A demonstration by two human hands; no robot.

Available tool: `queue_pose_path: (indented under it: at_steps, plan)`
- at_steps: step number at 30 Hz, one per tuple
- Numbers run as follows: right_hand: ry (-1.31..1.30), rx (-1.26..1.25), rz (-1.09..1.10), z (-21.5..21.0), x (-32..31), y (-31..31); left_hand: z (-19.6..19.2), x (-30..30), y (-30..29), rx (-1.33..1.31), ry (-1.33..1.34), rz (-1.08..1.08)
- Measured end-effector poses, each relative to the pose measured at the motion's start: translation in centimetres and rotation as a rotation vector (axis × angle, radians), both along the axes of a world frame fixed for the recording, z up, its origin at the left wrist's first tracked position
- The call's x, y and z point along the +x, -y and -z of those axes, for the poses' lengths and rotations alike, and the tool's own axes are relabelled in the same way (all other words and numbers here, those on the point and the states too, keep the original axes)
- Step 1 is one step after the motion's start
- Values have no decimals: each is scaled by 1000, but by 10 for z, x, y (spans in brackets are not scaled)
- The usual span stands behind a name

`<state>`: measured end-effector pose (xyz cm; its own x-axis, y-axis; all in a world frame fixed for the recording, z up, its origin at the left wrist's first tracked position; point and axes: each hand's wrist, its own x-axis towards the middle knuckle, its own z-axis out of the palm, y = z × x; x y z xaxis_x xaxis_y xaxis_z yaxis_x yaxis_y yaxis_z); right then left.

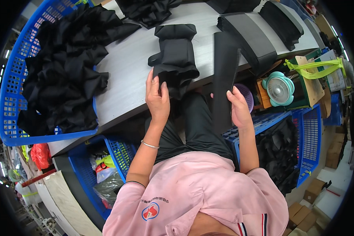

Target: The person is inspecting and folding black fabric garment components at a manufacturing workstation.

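My right hand (240, 107) pinches the edge of a long black fabric strip (223, 80), which hangs upright at the table's front edge with a serrated-looking side toward the right. My left hand (158, 98) rests its outstretched fingertips against the near left side of some folded black fabric pieces (177, 53). These lie in a loose stack on the pale table (122, 84), their near end curling over the front edge. How many layers the stack has cannot be told.
A blue basket (47, 138) heaped with black fabric (67, 70) stands at the left. Flat black stacks (249, 39) lie back right. Beside the table are a teal fan (279, 89) and another blue basket (310, 135) of black pieces. A blue crate (82, 167) stands lower left.
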<state>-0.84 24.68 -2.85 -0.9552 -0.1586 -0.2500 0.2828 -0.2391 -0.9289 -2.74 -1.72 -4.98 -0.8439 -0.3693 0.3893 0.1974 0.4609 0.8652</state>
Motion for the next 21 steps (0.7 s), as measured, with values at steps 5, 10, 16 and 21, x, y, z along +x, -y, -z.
queue_pose_path:
  at_steps: [5, 10, 16, 21]
  plan:
    - [126, -701, 58, -20, 8, 55, -3, 6, -22, -101, -97, 29]
    - [224, -926, 121, 17, -2, 66, 1, 20, -46, -85, -124, 109]
    - [172, -837, 165, 28, -9, 64, 5, 25, -47, -15, -148, 140]
    - [39, -512, 57, -15, 6, 16, 1, 4, -11, -97, -128, -56]
